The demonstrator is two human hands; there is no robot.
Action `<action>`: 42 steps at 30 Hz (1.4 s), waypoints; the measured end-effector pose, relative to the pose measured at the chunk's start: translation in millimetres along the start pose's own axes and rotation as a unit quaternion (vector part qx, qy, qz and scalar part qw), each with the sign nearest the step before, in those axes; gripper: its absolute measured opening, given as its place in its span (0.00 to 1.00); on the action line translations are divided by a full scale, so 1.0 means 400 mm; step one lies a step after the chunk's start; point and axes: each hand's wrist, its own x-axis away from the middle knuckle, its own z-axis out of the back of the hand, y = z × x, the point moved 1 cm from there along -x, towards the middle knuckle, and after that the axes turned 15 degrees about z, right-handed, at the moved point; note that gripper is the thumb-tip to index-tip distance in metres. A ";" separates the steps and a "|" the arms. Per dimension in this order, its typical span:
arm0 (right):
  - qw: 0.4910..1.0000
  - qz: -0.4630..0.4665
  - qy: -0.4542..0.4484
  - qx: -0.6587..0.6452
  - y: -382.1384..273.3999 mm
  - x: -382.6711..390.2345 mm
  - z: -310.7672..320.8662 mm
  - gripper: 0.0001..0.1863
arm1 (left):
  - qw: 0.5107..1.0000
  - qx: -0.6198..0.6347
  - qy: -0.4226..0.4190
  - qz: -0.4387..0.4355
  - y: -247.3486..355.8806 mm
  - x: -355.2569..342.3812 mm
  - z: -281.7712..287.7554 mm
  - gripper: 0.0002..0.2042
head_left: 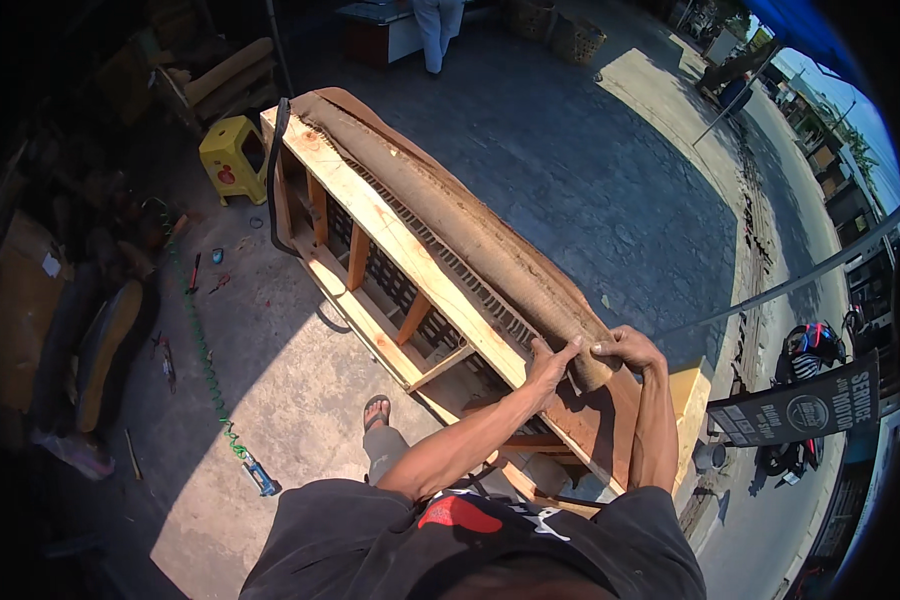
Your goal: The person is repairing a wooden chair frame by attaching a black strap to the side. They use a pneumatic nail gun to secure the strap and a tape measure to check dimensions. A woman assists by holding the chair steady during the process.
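A person's two bare hands met at the near end of a long brown cloth [467,232], which lay in a thick fold along the upper side of a pale wooden frame [435,273], from its far corner down toward the wearer's right. The left hand [548,370] had its grip closed narrowly, thumb and finger on the cloth beside the top rail; the right hand [632,349], just beyond it, held the same end in a pinch (its lower fingers were tucked out of sight). The cloth appeared soft and bendable, with a coarse, matt face that would probably resist slipping; it looked light for its length, though likely to sag or twist if lifted from one end alone. Its ragged inner edge, lying along the rail, seemed the part most apt to fray, so the thicker fold offered the safer hold, with one hand near the end and the other further along. The frame, by contrast, looked stiff and rather heavy, best held by its solid rails rather than the dark webbing [378,268] inside. A yellow stool [222,152] stood by the far corner, and a blue tool [260,478] lay on the floor to the left.
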 end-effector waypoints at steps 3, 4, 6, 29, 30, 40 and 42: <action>0.993 0.037 0.084 -0.073 0.104 0.078 0.021 0.15 | 0.994 0.085 -0.033 0.060 -0.159 -0.040 -0.009 0.24; 0.993 0.053 0.099 -0.044 0.193 0.083 0.078 0.13 | 0.993 0.092 -0.027 0.068 -0.208 -0.034 -0.061 0.19; 0.992 0.067 0.106 0.013 0.273 0.083 0.095 0.11 | 0.994 0.086 0.014 0.061 -0.277 -0.023 -0.082 0.13; 0.873 0.315 0.300 0.221 0.660 0.118 -0.060 0.11 | 0.673 0.325 0.660 0.072 -1.191 0.936 0.833 0.08; 0.904 0.235 0.222 0.280 0.561 0.171 -0.166 0.12 | 0.666 0.336 0.658 0.100 -1.278 0.987 0.807 0.08; 0.766 0.133 -0.388 0.494 0.690 0.297 -1.073 0.19 | 0.804 -0.202 0.481 0.287 -1.750 1.105 0.831 0.11; 0.710 0.097 -0.452 0.532 0.768 0.321 -1.237 0.21 | 0.820 -0.091 0.497 0.268 -1.706 1.141 0.916 0.12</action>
